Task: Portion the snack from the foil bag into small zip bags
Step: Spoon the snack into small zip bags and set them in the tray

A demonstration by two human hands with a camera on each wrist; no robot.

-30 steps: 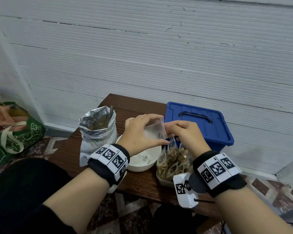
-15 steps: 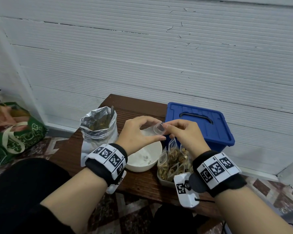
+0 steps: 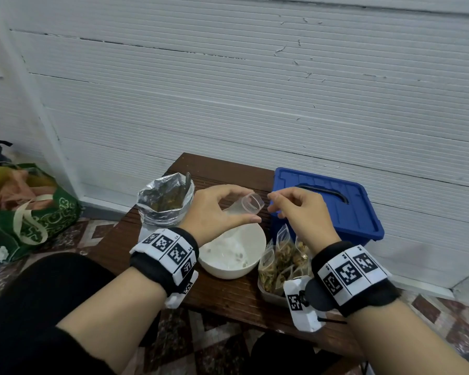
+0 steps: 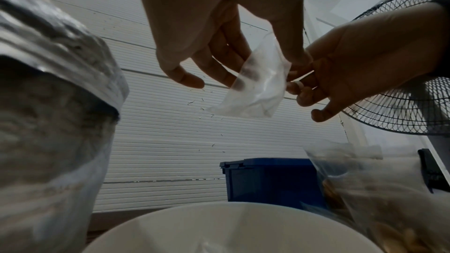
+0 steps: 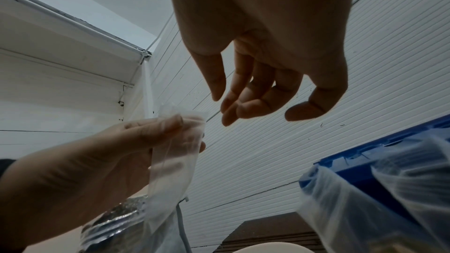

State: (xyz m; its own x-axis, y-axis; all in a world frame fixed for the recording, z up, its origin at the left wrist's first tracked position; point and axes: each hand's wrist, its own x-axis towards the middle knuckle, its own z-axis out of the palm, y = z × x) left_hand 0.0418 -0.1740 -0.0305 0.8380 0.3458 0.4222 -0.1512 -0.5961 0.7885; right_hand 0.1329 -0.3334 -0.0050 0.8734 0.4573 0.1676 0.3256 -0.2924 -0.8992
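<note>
My left hand [image 3: 253,205] holds a small clear empty zip bag [image 3: 248,209] by its sides between thumb and fingers, above the white bowl [image 3: 228,274]. The bag's mouth stands open in a round shape. From the left wrist the bag [image 4: 258,88] hangs limp below my left hand [image 4: 243,72]. My right hand [image 3: 272,203] hovers just right of the mouth with fingers loosely curled. In the right wrist view my right hand [image 5: 226,103] holds nothing and is clear of the bag [image 5: 175,161]. The open foil bag [image 3: 165,201] of snack stands at the left.
A tub of filled zip bags [image 3: 282,261] sits right of the bowl, under my right wrist. Behind it is a blue lidded box [image 3: 336,207]. All stand on a small dark wooden table [image 3: 228,299] against a white wall. A green bag [image 3: 33,212] lies on the floor left.
Both hands pinched the bag's top a second ago. The mouth has since been pulled open, and my right hand has let go and drawn slightly to the right.
</note>
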